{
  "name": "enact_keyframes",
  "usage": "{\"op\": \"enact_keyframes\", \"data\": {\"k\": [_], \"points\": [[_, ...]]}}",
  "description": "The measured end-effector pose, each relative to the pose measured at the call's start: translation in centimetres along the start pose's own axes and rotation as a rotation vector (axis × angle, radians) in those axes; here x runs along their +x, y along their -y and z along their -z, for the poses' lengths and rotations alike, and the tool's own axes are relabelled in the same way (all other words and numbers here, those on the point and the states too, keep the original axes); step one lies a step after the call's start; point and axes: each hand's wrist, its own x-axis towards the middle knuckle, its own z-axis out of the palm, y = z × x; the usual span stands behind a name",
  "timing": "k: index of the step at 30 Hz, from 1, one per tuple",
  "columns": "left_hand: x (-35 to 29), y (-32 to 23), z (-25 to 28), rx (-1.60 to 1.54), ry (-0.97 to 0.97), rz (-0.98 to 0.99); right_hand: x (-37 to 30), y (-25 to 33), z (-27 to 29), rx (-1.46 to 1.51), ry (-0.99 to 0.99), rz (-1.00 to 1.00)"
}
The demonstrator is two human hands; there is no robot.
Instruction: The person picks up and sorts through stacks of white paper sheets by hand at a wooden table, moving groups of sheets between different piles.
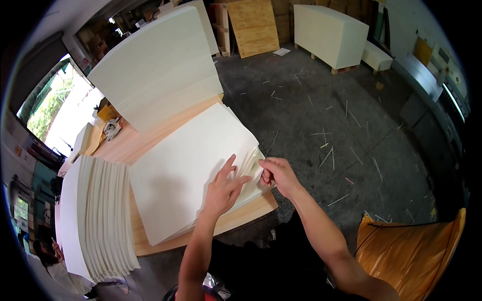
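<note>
Nearest the camera were the person's black clothing (266, 266) and two bare forearms, reaching forward to a loose pile of white sheets (175, 170) on the near part of a pale wooden table (251, 215). At the pile's right-hand corner several leaves stood lifted and fanned, their edges bent. The right hand (281, 175) had its thumb and forefinger pinching the edge there, the other fingers curled in; how many leaves it held could not be told. The left hand (221, 190) lay over the sheets just beside the fan, its fingers spread and the thumb reaching toward the lifted edges; whether it pressed down was unclear.

The handling seemed to call for a light pinch, close to the edge, so that the leaves parted without a crease. A flat, steady left palm would likely have kept the pile from sliding, and bending the corner gently rather than folding it sharply looked safest.

Outward, a thick stack with wavy edges (105, 215) stood to the left, a tall white stack (160, 65) rose behind, and thin scraps (327, 156) littered the dark floor (306, 110).
</note>
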Motion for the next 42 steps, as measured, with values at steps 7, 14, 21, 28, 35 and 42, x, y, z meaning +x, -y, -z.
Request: {"op": "enact_keyframes", "data": {"k": [7,14,21,28,35,42], "points": [[0.2,-0.5,-0.1,-0.053,-0.054,0.021,-0.2,0.0,-0.1,0.038,0.0,-0.017],[0.0,0.1,-0.4,-0.13,-0.061,0.05,-0.7,-0.5,-0.1,0.298,-0.016,0.005],[-0.3,0.9,-0.7,0.005,-0.065,-0.02,-0.2,0.1,-0.4,-0.064,-0.04,0.039],[0.4,-0.7,0.0,-0.027,-0.069,-0.002,0.1,-0.7,-0.3,0.049,-0.027,0.038],[-0.1,-0.1,-0.4,-0.078,-0.079,0.034,-0.6,-1.0,-0.4,0.213,-0.075,0.044],[-0.1,0.2,-0.5,-0.029,-0.072,0.0,0.2,-1.0,-0.3,0.064,-0.054,0.045]]}}
